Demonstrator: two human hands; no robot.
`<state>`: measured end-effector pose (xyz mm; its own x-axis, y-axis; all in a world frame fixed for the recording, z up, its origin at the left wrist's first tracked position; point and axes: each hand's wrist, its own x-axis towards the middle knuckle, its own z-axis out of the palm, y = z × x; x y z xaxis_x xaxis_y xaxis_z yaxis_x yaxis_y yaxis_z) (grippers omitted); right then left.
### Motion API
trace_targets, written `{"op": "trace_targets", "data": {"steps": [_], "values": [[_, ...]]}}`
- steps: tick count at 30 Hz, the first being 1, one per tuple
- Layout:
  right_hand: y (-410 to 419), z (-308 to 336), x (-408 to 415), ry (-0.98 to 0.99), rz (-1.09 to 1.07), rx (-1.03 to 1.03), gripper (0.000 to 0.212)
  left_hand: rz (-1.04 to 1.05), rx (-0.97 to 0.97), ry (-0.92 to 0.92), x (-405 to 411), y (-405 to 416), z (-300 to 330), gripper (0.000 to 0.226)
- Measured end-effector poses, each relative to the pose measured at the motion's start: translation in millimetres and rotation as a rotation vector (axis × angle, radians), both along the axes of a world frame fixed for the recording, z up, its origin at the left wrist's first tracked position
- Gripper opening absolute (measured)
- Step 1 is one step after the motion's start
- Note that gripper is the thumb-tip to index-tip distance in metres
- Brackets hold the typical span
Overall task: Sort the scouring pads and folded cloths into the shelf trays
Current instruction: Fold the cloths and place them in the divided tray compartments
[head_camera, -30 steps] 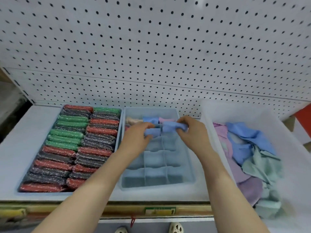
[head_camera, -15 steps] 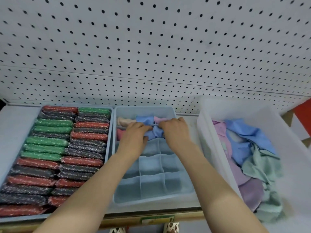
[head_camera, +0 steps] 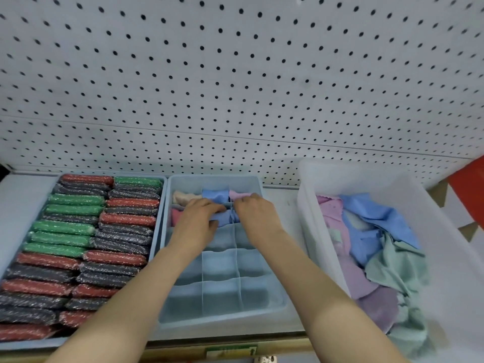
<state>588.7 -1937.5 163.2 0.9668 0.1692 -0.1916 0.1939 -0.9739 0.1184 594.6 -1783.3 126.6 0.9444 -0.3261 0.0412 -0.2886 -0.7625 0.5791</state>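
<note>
**Blue cloth pressed into the divided tray**

As both hands met over the second row of the pale blue divided plastic tray (head_camera: 214, 314), the step in hand looked to be seating a folded blue cloth (head_camera: 225, 218) in its middle cell. From the head camera, the left hand (head_camera: 197, 218) and right hand (head_camera: 255, 216) each had fingers closed on that cloth, pinching it from either side. Cells behind held a cream cloth (head_camera: 181, 197), another blue cloth (head_camera: 215, 196) and a pink cloth (head_camera: 238, 195); the nearer rows lay unfilled. Next, by my reading, the hands would need to let go and reach right for more.

Loose crumpled cloths (head_camera: 377, 244) waited in the clear plastic bin (head_camera: 445, 271). Red, green and grey scouring pads (head_camera: 78, 247) already packed the left tray. Thin dividers could snag a fold.
</note>
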Motion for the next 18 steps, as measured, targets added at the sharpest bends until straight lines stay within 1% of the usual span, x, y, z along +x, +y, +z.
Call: {"op": "trace_targets", "data": {"steps": [3,5,7,9,12,13,14,15,17,18], "values": [[-8.7,5.8,-6.0,0.012,0.01,0.076,0.046,-0.005,0.025,0.012,-1.4,-2.2,6.5,0.04],[-15.1,13.0,-7.7,0.024,-0.018,0.202,0.043,-0.008,0.035,0.045,0.1,-1.6,12.0,0.039],[-32.2,32.3,-10.6,-0.016,-0.053,0.274,0.037,0.009,0.023,0.06,-0.6,-8.9,21.6,0.038],[-61.1,49.8,-15.5,-0.131,-0.099,0.383,0.034,0.038,-0.017,0.043,-2.5,-23.6,33.7,0.035],[-125.1,64.5,-31.1,-0.418,-0.259,0.594,0.029,0.022,-0.063,-0.051,-4.3,-56.6,49.1,0.03],[-151.4,62.6,-34.9,-0.488,-0.338,0.602,0.03,0.013,-0.095,-0.076,-5.5,-68.8,53.1,0.03],[-179.1,57.9,-37.7,-0.508,-0.428,0.561,0.032,0.008,-0.132,-0.088,-7.4,-80.9,57.3,0.03],[-206.1,50.4,-39.7,-0.467,-0.519,0.468,0.038,0.001,-0.169,-0.09,-9.1,-92.6,60.9,0.031],[-251.9,33.7,-43.2,-0.274,-0.644,0.253,0.053,-0.026,-0.222,-0.089,-13.3,-115.0,66.9,0.034],[-268.2,25.6,-44.3,-0.177,-0.672,0.181,0.059,-0.04,-0.229,-0.092,-15.1,-124.6,69.3,0.036]]}}
